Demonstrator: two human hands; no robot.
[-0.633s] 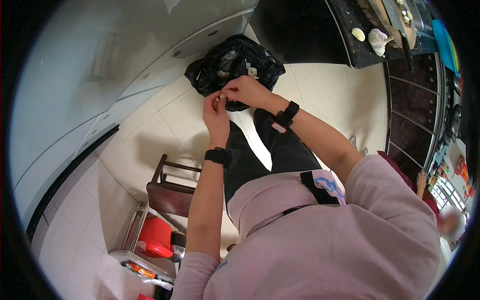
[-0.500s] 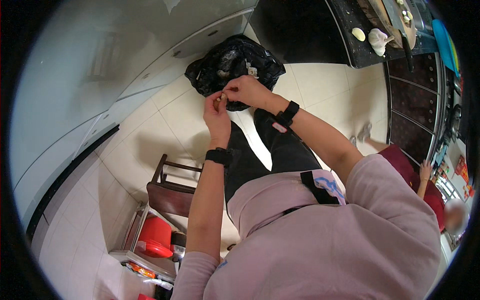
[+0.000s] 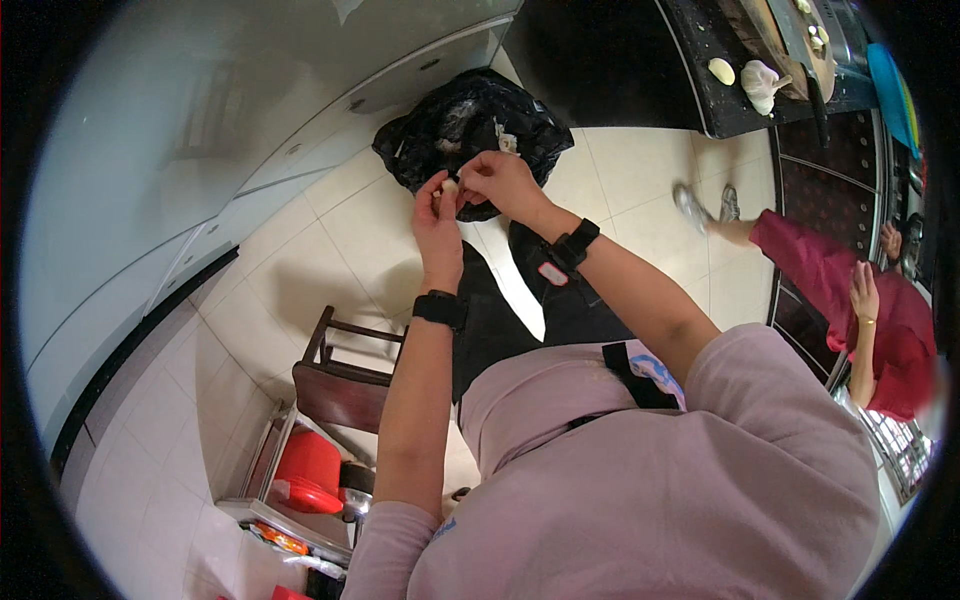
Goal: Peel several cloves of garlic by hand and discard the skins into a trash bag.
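My left hand point(image 3: 438, 235) is closed, with a pale garlic clove point(image 3: 450, 187) pinched at its fingertips. Close beside the clove, my right hand point(image 3: 503, 186) has its thumb and fingers pinched together; whatever is between them is too small to make out. Both hands are over the near edge of a black plastic bag point(image 3: 420, 150), which stands open on the floor with whitish scraps inside. On the black counter at the upper right lie a whole garlic bulb point(image 3: 761, 87) and a single clove point(image 3: 721, 71).
A knife point(image 3: 818, 112) and a board point(image 3: 822, 65) with several cloves sit on the counter, near a blue basin point(image 3: 884, 85). Left of my legs stands a dark wooden chair point(image 3: 340, 395), behind it a red container point(image 3: 310, 470). Another person point(image 3: 820, 270) in dark red is at right.
My fingertips have moved slightly apart, and more of the pale clove shows in my left hand. The other person has stepped further into view, toward the counter.
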